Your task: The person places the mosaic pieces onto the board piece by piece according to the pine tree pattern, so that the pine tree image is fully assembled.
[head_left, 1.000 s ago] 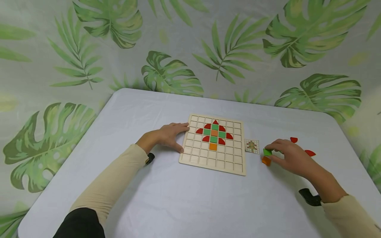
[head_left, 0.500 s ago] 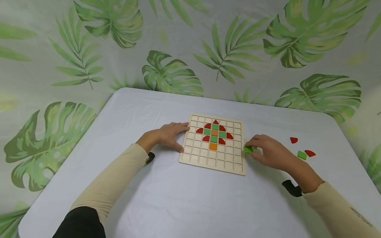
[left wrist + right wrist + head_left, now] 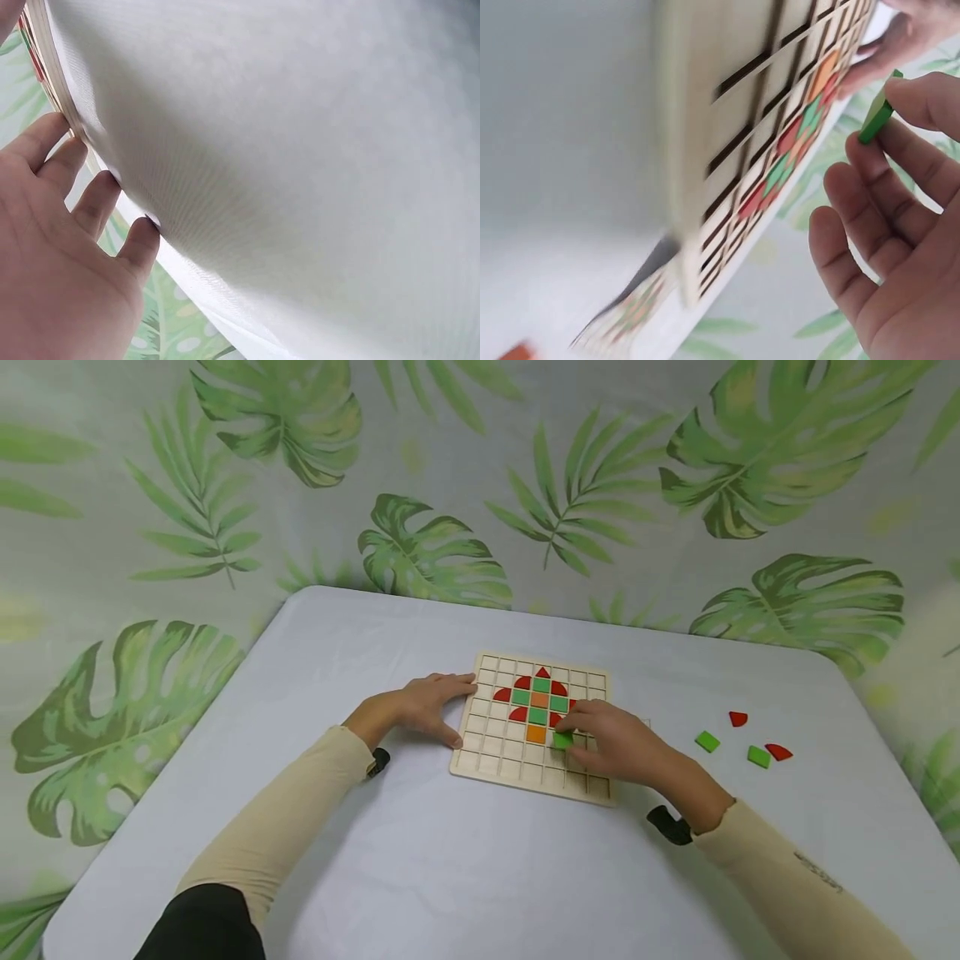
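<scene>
In the head view, a wooden grid board [image 3: 491, 766] lies on the table, with red, green and orange tiles set in a tree-like pattern. My left hand [image 3: 423, 706] rests along its left edge, thumb and fingers spread; in the left wrist view, the fingertips [image 3: 101, 191] touch the board's side. Over the board's right half, my right hand [image 3: 618, 742] pinches a green square tile [image 3: 562, 740] between thumb and fingers, beside the orange tile [image 3: 536, 733] at the pattern's foot. The right wrist view shows the green tile [image 3: 877, 116] tilted and above the board's surface.
Right of the board lie two green tiles [image 3: 707, 742] and two red curved-edge tiles [image 3: 738, 718]. A small pattern card [image 3: 634, 311] sits at the board's right edge, mostly covered by my right hand in the head view. An orange piece [image 3: 516, 351] shows in the right wrist view's corner.
My right hand has carried the green tile leftward from the loose tiles, past the card, to over the board. Its departure uncovers two green tiles. My left hand stays in place.
</scene>
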Demonstrator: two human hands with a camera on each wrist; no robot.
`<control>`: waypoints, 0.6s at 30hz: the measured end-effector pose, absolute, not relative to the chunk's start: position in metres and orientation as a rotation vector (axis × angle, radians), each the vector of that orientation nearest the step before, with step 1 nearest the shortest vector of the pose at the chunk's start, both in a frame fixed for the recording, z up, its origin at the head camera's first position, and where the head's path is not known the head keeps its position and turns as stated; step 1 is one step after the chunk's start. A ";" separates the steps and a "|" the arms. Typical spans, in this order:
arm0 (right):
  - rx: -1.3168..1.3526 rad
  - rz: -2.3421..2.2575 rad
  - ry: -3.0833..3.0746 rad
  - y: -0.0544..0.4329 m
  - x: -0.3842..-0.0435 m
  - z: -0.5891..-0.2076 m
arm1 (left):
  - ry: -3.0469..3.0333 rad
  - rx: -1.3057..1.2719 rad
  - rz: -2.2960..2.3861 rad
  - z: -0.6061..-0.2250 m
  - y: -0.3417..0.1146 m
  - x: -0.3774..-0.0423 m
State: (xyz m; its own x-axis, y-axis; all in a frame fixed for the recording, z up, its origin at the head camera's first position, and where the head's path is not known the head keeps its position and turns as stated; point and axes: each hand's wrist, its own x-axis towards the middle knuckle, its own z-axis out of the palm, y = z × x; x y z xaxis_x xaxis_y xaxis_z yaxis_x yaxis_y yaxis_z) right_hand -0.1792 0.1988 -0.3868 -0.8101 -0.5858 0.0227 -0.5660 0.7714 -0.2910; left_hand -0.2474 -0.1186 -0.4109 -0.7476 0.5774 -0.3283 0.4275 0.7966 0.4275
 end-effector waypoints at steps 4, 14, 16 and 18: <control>-0.948 -0.432 2.908 0.184 -0.181 -0.387 | 2.538 0.751 0.456 -0.412 -0.117 -0.248; -0.908 -0.455 2.924 0.159 -0.189 -0.389 | 2.540 0.761 0.430 -0.412 -0.118 -0.249; -0.903 -0.461 2.919 0.154 -0.191 -0.392 | 2.540 0.766 0.426 -0.411 -0.118 -0.249; -0.893 -0.456 2.911 0.150 -0.193 -0.395 | 2.539 0.770 0.425 -0.411 -0.118 -0.249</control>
State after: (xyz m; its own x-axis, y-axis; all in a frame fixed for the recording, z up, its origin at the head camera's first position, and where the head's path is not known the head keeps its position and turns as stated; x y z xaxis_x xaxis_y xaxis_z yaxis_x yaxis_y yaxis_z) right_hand -0.1934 0.1498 -0.3949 -0.8301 -0.5570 0.0263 -0.5384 0.7883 -0.2978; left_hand -0.2491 -0.1176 -0.4108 -0.7428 0.5834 -0.3285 0.4444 0.7966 0.4097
